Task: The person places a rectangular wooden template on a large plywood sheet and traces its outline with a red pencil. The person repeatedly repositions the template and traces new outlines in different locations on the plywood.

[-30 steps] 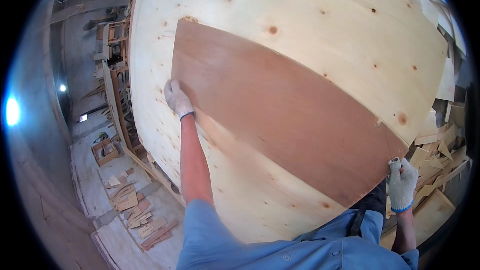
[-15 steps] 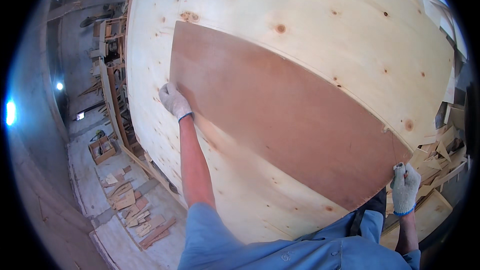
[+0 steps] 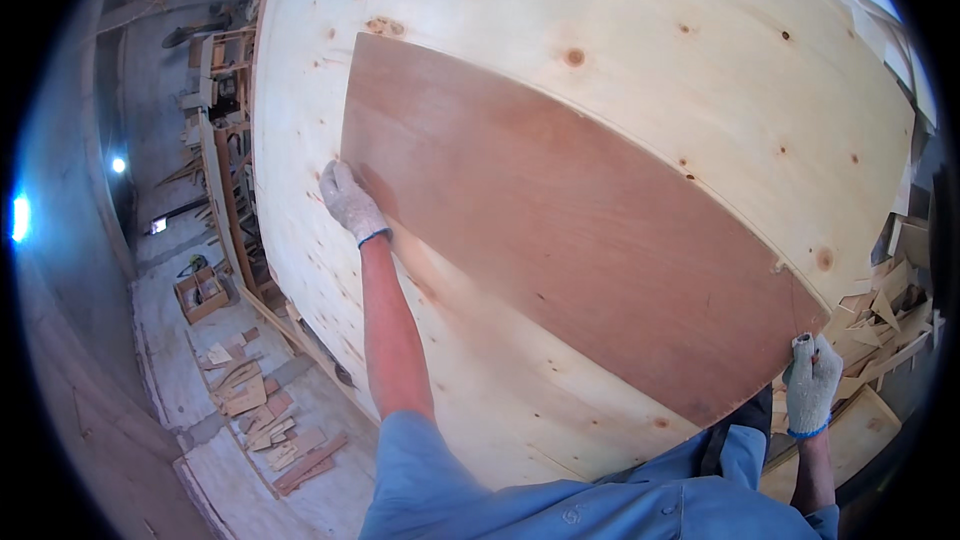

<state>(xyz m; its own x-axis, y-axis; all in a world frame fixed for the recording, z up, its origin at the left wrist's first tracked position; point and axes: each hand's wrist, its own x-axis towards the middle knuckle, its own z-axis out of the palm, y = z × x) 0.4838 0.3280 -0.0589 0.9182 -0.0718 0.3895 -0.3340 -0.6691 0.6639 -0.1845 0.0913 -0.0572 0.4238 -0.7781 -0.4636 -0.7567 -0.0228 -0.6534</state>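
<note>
A reddish-brown wooden board [image 3: 560, 230] lies slantwise on a large sheet of pale, knotty plywood [image 3: 640, 60]. My left hand [image 3: 352, 204], in a whitish knit glove, is closed at the board's near left corner, fingers together against its edge. At the board's right end, just off its near corner, my right hand [image 3: 812, 380] is closed in a similar glove with blue trim. Whatever sits in its pinched fingers is too small to make out. A thin dark line runs across the board's right end, close to this hand.
Left of the plywood, a wooden frame [image 3: 222, 200] runs along its side. Wood offcuts [image 3: 265, 420] and a small open wooden box [image 3: 202, 295] lie on the floor. Scrap wood [image 3: 885, 325] is heaped at the right, beside my right hand.
The view has shifted slightly. Both hands keep nearly the same places at the board, which lies as before on the plywood.
</note>
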